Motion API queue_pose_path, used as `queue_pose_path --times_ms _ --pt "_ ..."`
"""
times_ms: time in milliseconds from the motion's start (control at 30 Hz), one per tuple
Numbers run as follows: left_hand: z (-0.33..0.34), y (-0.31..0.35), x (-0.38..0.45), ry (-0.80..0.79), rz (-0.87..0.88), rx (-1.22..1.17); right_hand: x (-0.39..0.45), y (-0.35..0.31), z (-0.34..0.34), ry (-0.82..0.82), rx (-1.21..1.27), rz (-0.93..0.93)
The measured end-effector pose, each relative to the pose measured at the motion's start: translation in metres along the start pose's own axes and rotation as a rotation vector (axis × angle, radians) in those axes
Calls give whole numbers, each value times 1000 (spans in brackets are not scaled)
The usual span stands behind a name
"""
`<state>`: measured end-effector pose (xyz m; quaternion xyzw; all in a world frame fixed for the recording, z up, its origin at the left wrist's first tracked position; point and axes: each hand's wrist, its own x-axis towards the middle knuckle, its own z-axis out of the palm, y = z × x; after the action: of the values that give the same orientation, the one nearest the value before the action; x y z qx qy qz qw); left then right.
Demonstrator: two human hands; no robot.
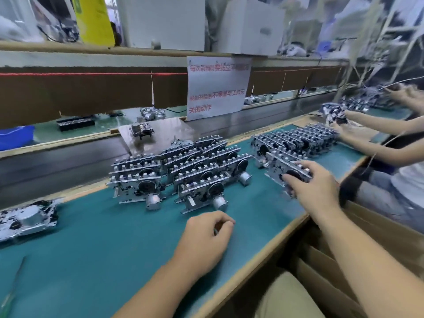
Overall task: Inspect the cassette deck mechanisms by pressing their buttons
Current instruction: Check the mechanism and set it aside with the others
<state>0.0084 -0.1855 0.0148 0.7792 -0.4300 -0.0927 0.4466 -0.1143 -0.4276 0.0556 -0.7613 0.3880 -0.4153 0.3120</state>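
Note:
Silver cassette deck mechanisms with black flywheels and round motors stand in stacked rows on the green mat (91,237). One group (181,173) fills the middle; a second row (296,141) runs back on the right. My right hand (314,187) is closed over the nearest mechanism (282,168) of that right row, fingers on its top edge and flywheel. My left hand (206,239) rests on the mat in a loose fist just in front of the middle group, apart from it. A small metal glint shows between its fingers; I cannot tell what it is.
A single mechanism (25,219) lies flat at the left edge. Another (142,130) sits on a brown board beyond the mat, by a dark conveyor strip (57,161). A white sign (218,88) hangs behind. Another person's hands (344,125) handle mechanisms at the right. Cardboard boxes (344,260) stand below the bench edge.

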Motion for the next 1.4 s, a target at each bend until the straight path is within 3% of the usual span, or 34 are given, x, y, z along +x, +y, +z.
queue_pose_path --times_ms 67,167,300,367,433,567,767,1100,1267,1400 --pt "12 -4 12 11 -63 80 7 -1 -3 30 0 -48" --pt "17 -17 19 35 -104 112 27 11 -31 244 -6 -116" --pt "20 -21 27 93 -169 74 70 48 -54 457 69 25" --pt "21 -21 29 92 -186 102 89 62 -52 473 122 130" --pt "22 -20 28 105 -197 81 104 74 -43 384 153 246" --pt "20 -17 28 127 -213 71 119 92 -22 36 222 409" --pt "20 -16 27 133 -232 60 137 89 -19 -168 216 429" --pt "19 -15 27 137 -233 56 138 85 -2 51 128 436" --pt "19 -16 27 139 -227 52 144 75 -3 -177 199 447" --pt "19 -17 27 148 -229 36 142 66 -14 -225 371 494"
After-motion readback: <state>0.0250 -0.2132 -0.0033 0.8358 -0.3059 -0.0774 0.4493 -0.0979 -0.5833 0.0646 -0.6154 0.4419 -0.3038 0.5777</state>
